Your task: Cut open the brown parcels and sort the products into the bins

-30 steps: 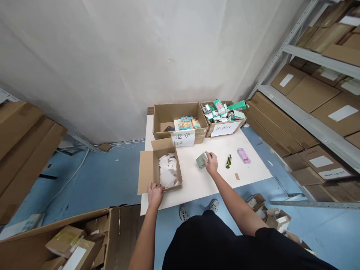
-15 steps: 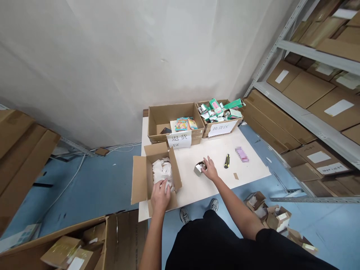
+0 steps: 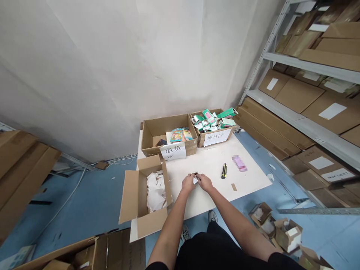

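Observation:
Both of my hands meet over the middle of the white table (image 3: 247, 176). My left hand (image 3: 188, 183) and my right hand (image 3: 205, 182) are closed around a small box (image 3: 195, 178), which is mostly hidden between the fingers. An open cardboard box (image 3: 140, 198) stuffed with white paper (image 3: 154, 191) sits at the table's left edge, just left of my left hand. A black and yellow utility knife (image 3: 224, 171) lies to the right of my right hand.
Two labelled cardboard boxes stand at the table's back: the left box (image 3: 152, 131) with colourful packs, the right box (image 3: 215, 137) heaped with green and white boxes. A pink item (image 3: 239, 163) lies by the knife. Metal shelving (image 3: 309, 127) with cartons stands on the right. Opened cartons (image 3: 281, 228) litter the blue floor.
My left hand left the paper-filled box and came over to the small box. Both hands now grip it together. The camera view shifted, so the table sits lower in the picture.

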`<state>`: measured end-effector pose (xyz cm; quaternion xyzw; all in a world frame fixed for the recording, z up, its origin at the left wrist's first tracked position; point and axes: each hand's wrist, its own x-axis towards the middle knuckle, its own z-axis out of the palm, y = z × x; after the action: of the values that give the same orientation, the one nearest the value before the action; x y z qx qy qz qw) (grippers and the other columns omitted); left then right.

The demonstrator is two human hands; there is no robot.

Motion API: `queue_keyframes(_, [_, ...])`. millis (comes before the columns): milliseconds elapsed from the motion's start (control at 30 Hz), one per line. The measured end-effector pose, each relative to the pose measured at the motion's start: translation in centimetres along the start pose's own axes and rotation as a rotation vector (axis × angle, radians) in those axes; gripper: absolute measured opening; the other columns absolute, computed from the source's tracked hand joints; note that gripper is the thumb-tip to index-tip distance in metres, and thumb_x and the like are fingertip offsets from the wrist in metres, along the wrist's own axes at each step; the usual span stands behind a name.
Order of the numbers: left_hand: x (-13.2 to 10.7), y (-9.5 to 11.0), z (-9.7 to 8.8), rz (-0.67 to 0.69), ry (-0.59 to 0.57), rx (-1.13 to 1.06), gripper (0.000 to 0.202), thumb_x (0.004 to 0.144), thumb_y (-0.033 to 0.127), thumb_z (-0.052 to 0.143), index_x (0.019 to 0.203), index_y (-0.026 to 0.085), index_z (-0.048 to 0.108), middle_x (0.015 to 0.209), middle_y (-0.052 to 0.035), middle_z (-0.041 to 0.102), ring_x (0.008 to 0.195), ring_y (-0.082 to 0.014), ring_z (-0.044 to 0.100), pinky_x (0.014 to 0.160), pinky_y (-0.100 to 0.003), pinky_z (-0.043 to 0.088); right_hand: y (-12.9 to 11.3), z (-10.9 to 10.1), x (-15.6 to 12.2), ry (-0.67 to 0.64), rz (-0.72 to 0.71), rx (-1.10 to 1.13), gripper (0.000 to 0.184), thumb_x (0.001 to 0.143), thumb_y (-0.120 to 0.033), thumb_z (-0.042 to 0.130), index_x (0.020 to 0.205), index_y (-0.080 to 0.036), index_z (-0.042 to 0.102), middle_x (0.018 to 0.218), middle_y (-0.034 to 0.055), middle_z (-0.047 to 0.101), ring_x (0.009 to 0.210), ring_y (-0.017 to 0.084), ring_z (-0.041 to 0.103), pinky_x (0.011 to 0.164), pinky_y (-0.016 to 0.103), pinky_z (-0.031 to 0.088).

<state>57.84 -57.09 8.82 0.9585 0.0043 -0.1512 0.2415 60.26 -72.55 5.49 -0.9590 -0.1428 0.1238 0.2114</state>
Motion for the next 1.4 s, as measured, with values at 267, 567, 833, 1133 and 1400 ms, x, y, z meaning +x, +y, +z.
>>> queue_keyframes(267, [-0.2, -4.3, 4.8, 0.042, 0.258, -0.45, 0.052, 0.07, 0.019, 0.073, 0.12, 0.026, 0.062, 0.121, -0.0031, 0.073, 0.112, -0.0224, 0.069, 0.095, -0.036, 0.056, -1.3, -1.0, 3.6, -0.144, -0.008, -0.078, 0.045, 0.065, -0.034, 0.091, 0.107, -0.026, 0.078, 0.11, 0.0089, 0.078, 0.102, 0.03, 0.075, 0.084, 0.035, 0.056])
queue_keyframes(567, [1.0, -3.1, 4.9, -0.064, 0.303, -0.497, 0.091, 0.071, 0.023, 0.072, 0.158, 0.028, 0.044, 0.13, -0.0083, 0.075, 0.118, -0.0299, 0.072, 0.099, -0.046, 0.058, -3.7, -9.8, 3.9, -0.058, -0.231, 0.028, 0.061, 0.056, -0.034, 0.093, 0.111, -0.019, 0.071, 0.117, 0.0137, 0.076, 0.105, 0.031, 0.072, 0.081, 0.035, 0.055])
queue_keyframes(833, [-0.8, -0.7, 0.7, -0.029, 0.425, -0.402, 0.133, 0.057, 0.038, 0.093, 0.168, 0.024, 0.02, 0.168, -0.0211, 0.039, 0.155, -0.0431, 0.038, 0.117, -0.056, 0.046, -5.6, -25.5, 2.4, 0.044, -0.541, 0.427, 0.043, 0.064, -0.03, 0.087, 0.103, -0.023, 0.071, 0.075, -0.0067, 0.069, 0.068, 0.014, 0.064, 0.065, 0.023, 0.045])
queue_keyframes(1133, [-2.0, 12.1, -11.9, 0.153, 0.792, -0.516, 0.102, 0.074, 0.044, 0.087, 0.162, 0.03, 0.037, 0.155, -0.0144, 0.054, 0.138, -0.0339, 0.057, 0.113, -0.052, 0.052, -5.5, -26.1, 2.0, 0.25, -0.43, 0.637, 0.046, 0.076, -0.045, 0.085, 0.115, -0.024, 0.072, 0.087, 0.0001, 0.075, 0.079, 0.019, 0.069, 0.079, 0.031, 0.054])
queue_keyframes(1400, [-1.2, 13.3, -14.7, 0.256, 0.546, -1.029, 0.129, 0.075, 0.051, 0.088, 0.17, 0.028, 0.004, 0.133, -0.0136, 0.071, 0.108, -0.0229, 0.075, 0.096, -0.04, 0.061, -0.4, -24.1, 1.5, -0.272, -0.622, 1.051, 0.115, 0.077, -0.044, 0.087, 0.169, -0.03, 0.02, 0.137, 0.0122, 0.067, 0.125, 0.025, 0.066, 0.103, 0.044, 0.055])
